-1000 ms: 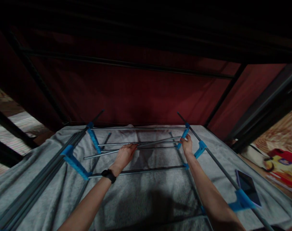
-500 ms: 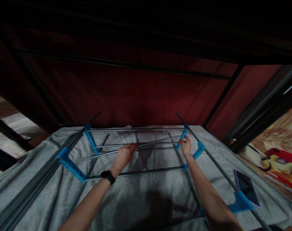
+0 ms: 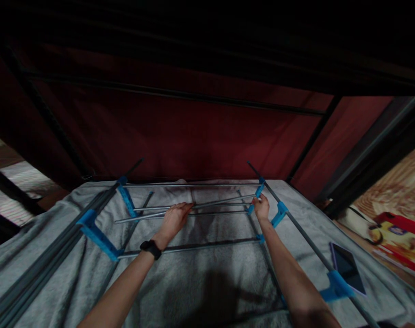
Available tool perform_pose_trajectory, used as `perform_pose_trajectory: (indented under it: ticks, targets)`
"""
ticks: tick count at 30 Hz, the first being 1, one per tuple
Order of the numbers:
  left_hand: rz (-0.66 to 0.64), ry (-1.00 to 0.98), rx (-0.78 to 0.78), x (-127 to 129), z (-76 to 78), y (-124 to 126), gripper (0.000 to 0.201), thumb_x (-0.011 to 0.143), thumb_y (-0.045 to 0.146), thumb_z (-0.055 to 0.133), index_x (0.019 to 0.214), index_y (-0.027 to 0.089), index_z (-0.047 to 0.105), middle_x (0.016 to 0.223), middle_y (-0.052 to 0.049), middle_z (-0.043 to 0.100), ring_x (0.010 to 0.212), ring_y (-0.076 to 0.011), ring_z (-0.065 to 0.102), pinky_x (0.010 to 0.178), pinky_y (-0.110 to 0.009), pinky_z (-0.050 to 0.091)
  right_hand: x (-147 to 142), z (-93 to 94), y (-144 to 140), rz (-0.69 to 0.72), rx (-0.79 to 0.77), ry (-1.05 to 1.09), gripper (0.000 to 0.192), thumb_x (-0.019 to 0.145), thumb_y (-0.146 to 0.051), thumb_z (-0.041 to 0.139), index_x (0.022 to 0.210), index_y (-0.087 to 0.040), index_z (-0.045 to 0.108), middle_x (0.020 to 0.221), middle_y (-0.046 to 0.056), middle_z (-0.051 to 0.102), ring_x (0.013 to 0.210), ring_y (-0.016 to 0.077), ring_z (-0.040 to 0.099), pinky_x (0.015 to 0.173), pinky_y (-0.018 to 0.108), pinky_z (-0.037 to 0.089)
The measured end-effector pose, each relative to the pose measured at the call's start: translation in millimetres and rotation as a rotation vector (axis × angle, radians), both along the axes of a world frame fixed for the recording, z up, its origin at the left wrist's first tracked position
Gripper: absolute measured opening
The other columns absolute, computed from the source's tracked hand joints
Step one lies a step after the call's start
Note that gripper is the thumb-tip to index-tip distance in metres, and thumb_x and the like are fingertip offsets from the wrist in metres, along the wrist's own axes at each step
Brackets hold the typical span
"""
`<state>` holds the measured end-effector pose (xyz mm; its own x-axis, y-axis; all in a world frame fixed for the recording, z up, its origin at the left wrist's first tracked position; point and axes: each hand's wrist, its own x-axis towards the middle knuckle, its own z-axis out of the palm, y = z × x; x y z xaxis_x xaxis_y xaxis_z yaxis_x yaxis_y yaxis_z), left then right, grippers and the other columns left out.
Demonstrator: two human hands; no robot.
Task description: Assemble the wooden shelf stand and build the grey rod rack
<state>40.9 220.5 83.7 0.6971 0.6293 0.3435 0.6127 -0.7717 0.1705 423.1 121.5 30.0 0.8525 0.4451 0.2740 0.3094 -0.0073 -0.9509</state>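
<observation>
A rack frame of grey metal rods and blue plastic connectors lies on a grey blanket (image 3: 207,278). My left hand (image 3: 173,217), with a black watch on its wrist, grips a loose slanted metal rod (image 3: 221,201) near its middle. My right hand (image 3: 262,207) holds the right end of that rod against a blue connector (image 3: 254,199) on the right side rail. More rods run crosswise in front of and behind the hands. A second blue connector (image 3: 277,214) sits just right of my right hand.
A dark phone (image 3: 347,269) lies on the blanket at the right, beside the right rail (image 3: 303,237). A dark red fabric wall with black poles (image 3: 180,93) stands behind. Colourful packaging (image 3: 399,237) lies on the floor at far right.
Both hands keep their hold on the rod. The view has drifted slightly, so the frame sits a little to the left.
</observation>
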Motion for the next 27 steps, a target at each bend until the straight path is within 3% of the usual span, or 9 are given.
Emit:
perform_pose_trajectory:
  ticks: [9,19,27]
  targets:
    - [0.002,0.006,0.006,0.1,4.8,2.7,0.035,0.102,0.024,0.040,0.123,0.018,0.066,0.105,-0.010,0.072,0.097,-0.0233,0.068,0.088,-0.035,0.050,-7.6,2.8,2.0,-0.052,0.005,-0.074,0.015,0.072,-0.029,0.058,0.081,-0.021,0.064,0.078,-0.001,0.058,0.067,0.0161,0.055,0.075,0.031,0.047]
    - [-0.026,-0.026,-0.022,2.6,-11.4,12.7,0.035,0.101,0.023,0.042,0.124,0.018,0.067,0.108,-0.012,0.072,0.099,-0.0241,0.068,0.091,-0.036,0.050,-4.8,1.2,-0.2,-0.049,-0.056,-0.194,0.016,0.075,-0.031,0.051,0.078,-0.020,0.062,0.075,0.003,0.058,0.069,0.0193,0.056,0.072,0.033,0.046]
    - [-0.012,0.022,0.027,6.5,0.3,15.0,0.033,0.101,0.021,0.041,0.123,0.018,0.066,0.106,-0.012,0.071,0.096,-0.0244,0.067,0.090,-0.037,0.048,-4.0,-2.8,-0.4,-0.049,-0.071,-0.219,0.029,0.079,-0.036,0.048,0.093,-0.017,0.065,0.084,0.006,0.061,0.065,0.0176,0.055,0.067,0.032,0.047]
